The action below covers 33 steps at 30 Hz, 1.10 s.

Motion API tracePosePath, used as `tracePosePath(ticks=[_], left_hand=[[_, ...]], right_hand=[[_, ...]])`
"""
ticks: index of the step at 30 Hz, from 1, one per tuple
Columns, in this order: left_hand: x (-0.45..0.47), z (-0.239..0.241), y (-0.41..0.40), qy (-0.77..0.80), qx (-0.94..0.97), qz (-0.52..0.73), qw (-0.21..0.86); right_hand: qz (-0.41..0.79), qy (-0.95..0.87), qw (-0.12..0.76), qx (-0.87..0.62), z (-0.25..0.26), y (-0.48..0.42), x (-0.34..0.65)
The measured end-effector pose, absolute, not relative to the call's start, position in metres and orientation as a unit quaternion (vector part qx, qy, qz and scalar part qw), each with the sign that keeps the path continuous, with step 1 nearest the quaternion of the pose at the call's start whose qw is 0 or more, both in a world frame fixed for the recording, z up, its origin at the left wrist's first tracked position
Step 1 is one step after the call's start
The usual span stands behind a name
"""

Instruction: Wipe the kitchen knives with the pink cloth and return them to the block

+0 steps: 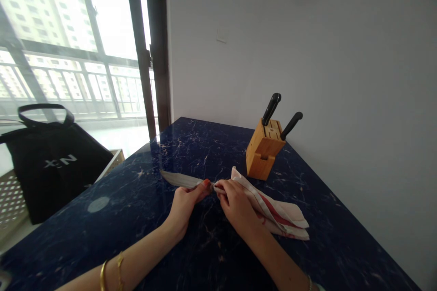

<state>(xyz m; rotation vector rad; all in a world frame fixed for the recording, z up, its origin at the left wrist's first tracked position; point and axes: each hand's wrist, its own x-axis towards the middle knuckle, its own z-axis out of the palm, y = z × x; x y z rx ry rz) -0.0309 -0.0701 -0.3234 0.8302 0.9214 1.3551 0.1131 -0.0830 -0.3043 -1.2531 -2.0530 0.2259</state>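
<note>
A knife (179,179) points to the left above the dark blue tabletop, its broad blade showing. My left hand (191,196) is closed around the knife near where blade and handle meet, the thumb on top. My right hand (234,198) pinches a bunched part of a white and red cloth (273,209) by the handle end. The rest of the cloth trails to the right across the table. Most of the handle is hidden by my fingers and the cloth. Behind my right hand stands a wooden knife block (261,154) with two black-handled knives in it.
The dark blue marbled table (201,145) runs up to a grey wall on the right. A black bag (58,163) sits in a pale basket (13,200) beyond the left edge, near glass doors.
</note>
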Motion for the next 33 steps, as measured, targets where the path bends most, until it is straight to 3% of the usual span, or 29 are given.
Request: tracePosePath(ticks=[16,23,33], left_hand=[[-0.031,-0.322,-0.071,0.42,0.366,0.575,0.599],[-0.031,-0.323,-0.069,0.401,0.36,0.576,0.614],[-0.033,-0.321,-0.07,0.392,0.346,0.586,0.619]], right_hand=[[0.066,-0.733,0.339,-0.586,-0.31,-0.073,0.125],[0.09,-0.778,0.36,-0.507,-0.304,-0.08,0.111],[0.077,-0.741,0.353,-0.565,-0.307,-0.074,0.125]])
